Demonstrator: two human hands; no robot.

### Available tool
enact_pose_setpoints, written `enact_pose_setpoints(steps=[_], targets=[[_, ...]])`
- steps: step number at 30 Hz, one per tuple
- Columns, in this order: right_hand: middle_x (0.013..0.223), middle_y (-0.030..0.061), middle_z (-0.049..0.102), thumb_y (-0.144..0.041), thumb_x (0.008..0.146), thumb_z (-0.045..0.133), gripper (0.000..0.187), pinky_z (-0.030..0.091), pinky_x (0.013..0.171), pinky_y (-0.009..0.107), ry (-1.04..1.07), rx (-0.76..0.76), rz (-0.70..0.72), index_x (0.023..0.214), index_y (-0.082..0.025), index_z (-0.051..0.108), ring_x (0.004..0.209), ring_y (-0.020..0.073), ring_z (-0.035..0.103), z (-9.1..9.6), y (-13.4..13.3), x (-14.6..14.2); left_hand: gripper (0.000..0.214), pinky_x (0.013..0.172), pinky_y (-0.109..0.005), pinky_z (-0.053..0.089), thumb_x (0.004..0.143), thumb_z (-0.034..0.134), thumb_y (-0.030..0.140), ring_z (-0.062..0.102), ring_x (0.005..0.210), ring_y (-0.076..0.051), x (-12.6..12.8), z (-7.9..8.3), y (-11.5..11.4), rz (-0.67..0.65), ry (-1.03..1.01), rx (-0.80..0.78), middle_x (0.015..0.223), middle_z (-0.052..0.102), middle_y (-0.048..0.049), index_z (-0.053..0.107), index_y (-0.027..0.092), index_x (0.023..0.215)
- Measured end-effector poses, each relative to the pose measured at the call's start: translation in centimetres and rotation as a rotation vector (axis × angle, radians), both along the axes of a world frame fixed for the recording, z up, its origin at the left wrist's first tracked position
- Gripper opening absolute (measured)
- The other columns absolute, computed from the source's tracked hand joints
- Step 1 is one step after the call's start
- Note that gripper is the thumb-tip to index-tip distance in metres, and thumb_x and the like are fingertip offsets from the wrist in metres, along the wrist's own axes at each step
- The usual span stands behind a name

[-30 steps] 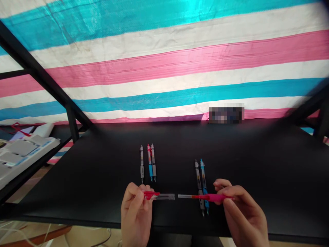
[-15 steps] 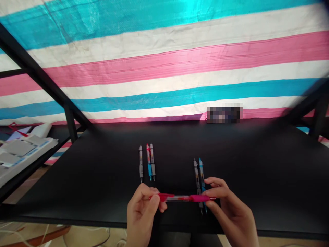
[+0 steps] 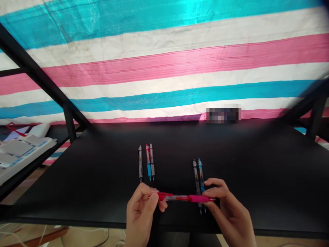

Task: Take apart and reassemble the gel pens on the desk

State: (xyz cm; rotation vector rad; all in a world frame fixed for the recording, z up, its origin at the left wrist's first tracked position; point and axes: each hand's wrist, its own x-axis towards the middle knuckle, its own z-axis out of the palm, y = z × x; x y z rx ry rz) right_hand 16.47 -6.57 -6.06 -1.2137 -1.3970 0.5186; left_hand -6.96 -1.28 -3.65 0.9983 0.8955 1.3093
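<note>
A pen with a red clip end and a pink grip [image 3: 197,199] is held level between my two hands, above the black table near its front edge. My left hand [image 3: 142,212] pinches the clip end with thumb and fingers. At the tip end, my right hand [image 3: 228,209] has thumb and forefinger closed on the pen. Just behind it lie a grey pen [image 3: 196,178] and a blue pen [image 3: 200,171], side by side and partly covered. Further left are a grey pen [image 3: 140,164], a pen with red top and blue grip [image 3: 148,166] and another grey pen [image 3: 152,161].
The black table [image 3: 89,185] has dark metal frame bars [image 3: 46,79] at its left and right. A striped sheet [image 3: 164,68] hangs behind. A white keyboard-like object [image 3: 25,151] is at the far left. A blurred-out item [image 3: 223,115] stands at the back edge.
The pen has rolled or tilted slightly in my hands, its clip end a little higher. Both hands keep their hold in nearly the same place. The pens on the table have not moved.
</note>
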Motion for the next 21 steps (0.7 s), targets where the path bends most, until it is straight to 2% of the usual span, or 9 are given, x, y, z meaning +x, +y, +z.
enact_pose_setpoints(steps=[2,3,7,11,13,15,18,20,21], targets=[[0.092,0.0066,0.074,-0.022,0.103,0.062,0.015,0.058,0.089,0.031,-0.036,-0.023,0.049,0.092,-0.026,0.071,0.113,0.0274,0.067,0.2,0.0,0.1,0.031,0.061,-0.022,0.053,0.094,0.08,0.038,0.066,0.06,-0.013,0.1,0.0,0.0,0.001,0.008,0.001,0.068,0.068,0.0007,0.068,0.018,0.074],[0.091,0.0069,0.074,-0.024,0.105,0.059,0.017,0.057,0.092,0.034,-0.041,-0.031,0.06,0.095,-0.026,0.072,0.115,0.0286,0.066,0.3,0.0,0.0,0.032,0.061,-0.022,0.053,0.094,0.08,0.038,0.065,0.06,-0.013,0.1,0.0,0.0,0.005,0.011,0.0,0.068,0.068,0.0006,0.067,0.018,0.073],[0.108,0.0087,0.078,-0.024,0.103,0.063,0.018,0.059,0.092,0.032,0.002,-0.005,0.025,0.119,-0.029,0.069,0.124,0.0282,0.064,0.1,-0.1,0.0,0.035,0.059,-0.022,0.052,0.093,0.081,0.039,0.065,0.059,-0.013,0.2,0.3,-0.1,0.025,0.02,-0.019,0.066,0.067,0.0004,0.065,0.018,0.07],[0.095,0.0059,0.078,-0.022,0.103,0.065,0.011,0.059,0.087,0.028,-0.042,-0.052,0.049,0.099,-0.029,0.072,0.125,0.0272,0.063,-0.4,0.1,0.3,0.039,0.058,-0.021,0.052,0.09,0.083,0.042,0.064,0.057,-0.013,0.3,0.7,0.0,0.035,0.015,-0.032,0.063,0.066,0.0006,0.064,0.018,0.066],[0.083,0.0051,0.075,-0.029,0.107,0.06,0.022,0.058,0.089,0.03,-0.07,-0.085,0.073,0.088,-0.029,0.071,0.124,0.0286,0.063,-0.5,0.1,0.5,0.039,0.057,-0.021,0.052,0.088,0.085,0.043,0.063,0.056,-0.012,0.4,0.9,0.1,0.033,0.005,-0.042,0.063,0.067,0.0004,0.065,0.018,0.067],[0.079,0.0059,0.073,-0.039,0.109,0.054,0.028,0.058,0.091,0.034,-0.068,-0.079,0.104,0.091,-0.029,0.073,0.124,0.0308,0.062,-0.6,-0.1,0.5,0.039,0.056,-0.021,0.052,0.086,0.086,0.045,0.063,0.055,-0.012,0.6,1.1,0.2,0.035,-0.004,-0.053,0.062,0.068,0.0002,0.066,0.018,0.067],[0.109,0.0106,0.075,-0.04,0.104,0.063,0.018,0.06,0.089,0.034,-0.035,-0.025,0.054,0.114,-0.028,0.072,0.126,0.0311,0.063,-0.7,-0.3,0.2,0.042,0.054,-0.02,0.051,0.083,0.089,0.047,0.06,0.052,-0.011,0.8,1.4,0.2,0.073,-0.018,-0.059,0.059,0.066,0.0008,0.064,0.018,0.064],[0.122,0.0111,0.071,-0.028,0.102,0.068,0.011,0.059,0.091,0.03,-0.051,-0.017,-0.01,0.112,-0.028,0.071,0.124,0.0276,0.064,-0.7,-0.3,-0.1,0.043,0.054,-0.02,0.051,0.082,0.089,0.048,0.059,0.051,-0.011,0.9,1.4,0.2,0.08,-0.012,-0.065,0.058,0.065,0.0008,0.063,0.018,0.064],[0.121,0.0098,0.071,-0.023,0.101,0.067,0.008,0.058,0.092,0.029,-0.067,-0.016,-0.021,0.106,-0.028,0.071,0.123,0.026,0.064,-0.7,-0.3,-0.2,0.043,0.054,-0.021,0.051,0.082,0.089,0.047,0.06,0.052,-0.012,0.8,1.3,0.2,0.075,-0.004,-0.066,0.058,0.065,0.0006,0.063,0.018,0.064]])
